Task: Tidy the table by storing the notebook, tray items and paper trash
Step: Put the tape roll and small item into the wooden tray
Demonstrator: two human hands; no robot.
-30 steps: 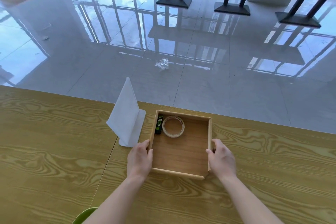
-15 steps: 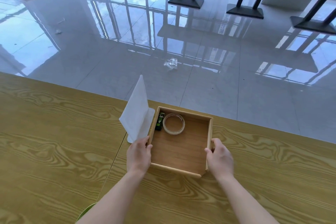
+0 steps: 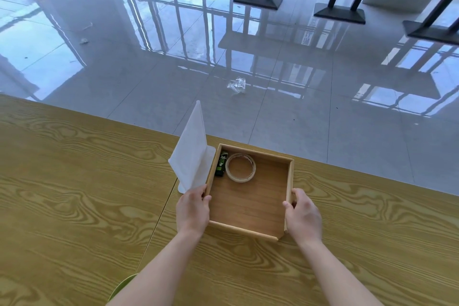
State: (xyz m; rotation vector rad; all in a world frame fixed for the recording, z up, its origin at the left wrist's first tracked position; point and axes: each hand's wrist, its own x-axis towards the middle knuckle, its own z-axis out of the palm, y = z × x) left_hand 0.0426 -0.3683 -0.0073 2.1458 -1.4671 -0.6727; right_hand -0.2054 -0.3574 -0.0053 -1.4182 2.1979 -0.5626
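Note:
A square wooden tray point(image 3: 289, 181) lies on the wooden table point(image 3: 74, 194) near its far edge. Inside, at the far left corner, rest a clear tape roll point(image 3: 240, 167) and a small black and green lighter point(image 3: 221, 164). My left hand point(image 3: 192, 210) grips the tray's left wall, and my right hand point(image 3: 303, 216) grips its right wall. A white upright stand with a flat base point(image 3: 191, 149) is right beside the tray's left wall, touching or nearly touching my left fingers.
The table's far edge runs just beyond the tray, with glossy tiled floor past it. A crumpled clear wrapper point(image 3: 237, 85) lies on the floor. Black table bases point(image 3: 258, 0) stand farther back. A green chair edge point(image 3: 121, 288) shows under my left forearm.
Both hands have kept hold of the tray's side walls. The tray has moved left, closing the gap to the white stand. The camera view shifted slightly.

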